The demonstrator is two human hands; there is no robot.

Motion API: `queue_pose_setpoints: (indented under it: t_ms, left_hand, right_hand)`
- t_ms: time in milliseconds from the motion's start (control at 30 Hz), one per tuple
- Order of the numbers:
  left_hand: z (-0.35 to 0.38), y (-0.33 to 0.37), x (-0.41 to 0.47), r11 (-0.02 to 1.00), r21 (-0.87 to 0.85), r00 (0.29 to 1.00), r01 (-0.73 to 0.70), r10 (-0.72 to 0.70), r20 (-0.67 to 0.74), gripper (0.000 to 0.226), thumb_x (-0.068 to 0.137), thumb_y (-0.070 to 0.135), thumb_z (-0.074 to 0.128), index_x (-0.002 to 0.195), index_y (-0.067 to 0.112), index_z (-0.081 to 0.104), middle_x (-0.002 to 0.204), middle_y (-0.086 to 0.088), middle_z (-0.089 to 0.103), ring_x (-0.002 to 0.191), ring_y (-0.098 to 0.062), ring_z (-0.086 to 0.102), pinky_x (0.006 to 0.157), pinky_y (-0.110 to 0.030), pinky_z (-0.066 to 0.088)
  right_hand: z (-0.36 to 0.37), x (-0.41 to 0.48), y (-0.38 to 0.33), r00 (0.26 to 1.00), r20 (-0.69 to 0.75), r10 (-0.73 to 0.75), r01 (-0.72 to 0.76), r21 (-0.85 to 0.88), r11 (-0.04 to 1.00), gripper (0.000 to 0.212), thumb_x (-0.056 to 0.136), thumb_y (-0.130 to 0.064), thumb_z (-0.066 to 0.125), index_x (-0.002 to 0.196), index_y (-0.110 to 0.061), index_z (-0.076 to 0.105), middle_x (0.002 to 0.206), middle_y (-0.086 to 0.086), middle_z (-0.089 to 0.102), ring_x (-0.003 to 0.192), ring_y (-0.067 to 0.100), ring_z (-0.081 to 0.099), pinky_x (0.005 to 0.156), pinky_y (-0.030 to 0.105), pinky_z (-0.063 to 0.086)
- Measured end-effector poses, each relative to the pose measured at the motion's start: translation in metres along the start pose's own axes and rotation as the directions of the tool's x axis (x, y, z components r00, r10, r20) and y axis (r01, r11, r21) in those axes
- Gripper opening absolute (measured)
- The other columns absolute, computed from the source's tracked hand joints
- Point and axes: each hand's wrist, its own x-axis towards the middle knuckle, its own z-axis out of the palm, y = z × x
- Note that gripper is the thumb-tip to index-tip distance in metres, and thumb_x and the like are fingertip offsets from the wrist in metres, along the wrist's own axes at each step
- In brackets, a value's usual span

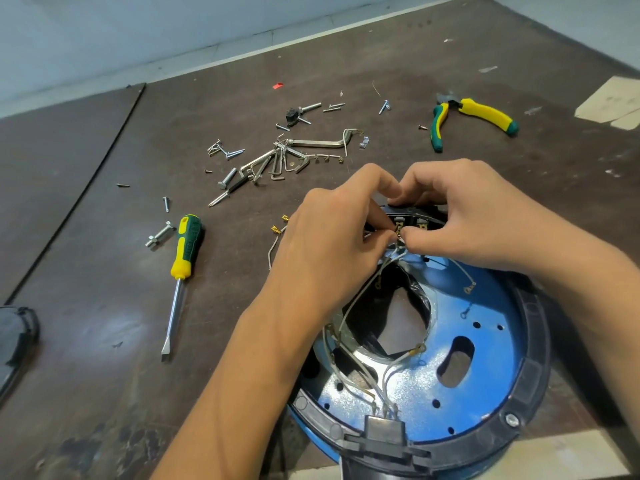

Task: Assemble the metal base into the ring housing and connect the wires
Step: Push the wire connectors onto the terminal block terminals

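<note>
Inside ring housing [536, 341], metal base [497, 377], wires [389, 259]

A dark brown, scuffed table [104, 271] fills the view. A black seam [86, 181] splits its left side. Beyond lies a pale blue-grey surface [104, 29].

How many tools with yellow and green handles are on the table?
2. The screwdriver lies left of the left hand. The pliers lie beyond the right hand, toward the far right. The hands and arms may hide more.
</note>
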Motion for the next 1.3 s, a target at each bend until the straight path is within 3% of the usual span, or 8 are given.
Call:
queue_pose_setpoints:
  t_ms: [233,467,733,933,1300]
  left_hand:
    - [0.001,-0.001,0.001,1.0,-0.013,1.0,0.017,-0.016,0.005,0.042,0.074,0.011,0.08,0.108,0.026,0.059,0.076,0.019,0.071,0.058,0.003,0.048,0.064,-0.033,0.052]
    - [0.001,-0.002,0.001,1.0,-0.012,1.0,0.003,-0.003,0.02,0.042,0.074,0.009,0.081,0.107,0.024,0.06,0.074,0.017,0.072,0.056,0.007,0.048,0.06,-0.024,0.039]
    - [0.0,-0.001,0.001,1.0,-0.005,1.0,0.008,-0.008,0.017,0.042,0.074,0.011,0.08,0.107,0.026,0.059,0.075,0.018,0.072,0.056,0.004,0.047,0.061,-0.033,0.05]
    - [-0.001,0.0,0.002,1.0,-0.015,0.999,0.017,-0.017,0.029,0.041,0.074,0.009,0.079,0.106,0.025,0.06,0.073,0.017,0.071,0.055,0.005,0.048,0.06,-0.029,0.048]
    - [-0.001,0.001,0.002,0.999,-0.041,0.999,0.024,-0.022,0.048,0.039,0.077,0.015,0.079,0.106,0.029,0.057,0.076,0.018,0.071,0.058,-0.004,0.049,0.063,-0.037,0.052]
  right_hand:
    - [-0.001,-0.001,-0.002,0.999,0.0,-0.041,0.041,-0.003,0.999,0.04,0.068,-0.032,0.069,0.107,-0.026,0.069,0.093,-0.007,0.072,0.093,0.013,0.068,0.087,0.042,0.055]
    - [0.0,0.0,-0.001,0.997,-0.003,-0.072,0.072,0.013,0.997,0.036,0.069,-0.028,0.071,0.105,-0.027,0.071,0.088,-0.009,0.072,0.088,0.011,0.068,0.084,0.04,0.056]
    - [0.002,0.002,0.005,0.99,-0.025,-0.139,0.14,0.037,0.989,0.029,0.07,-0.026,0.071,0.098,-0.027,0.067,0.084,-0.007,0.07,0.082,0.016,0.068,0.076,0.044,0.055]
    - [0.003,0.004,0.01,0.986,-0.019,-0.163,0.164,0.045,0.985,0.026,0.073,-0.022,0.073,0.097,-0.027,0.066,0.084,-0.006,0.069,0.084,0.017,0.067,0.077,0.045,0.055]
    - [0.004,0.003,0.012,0.984,-0.023,-0.178,0.179,0.049,0.983,0.024,0.073,-0.025,0.068,0.096,-0.024,0.065,0.081,-0.005,0.067,0.078,0.018,0.063,0.07,0.042,0.052]
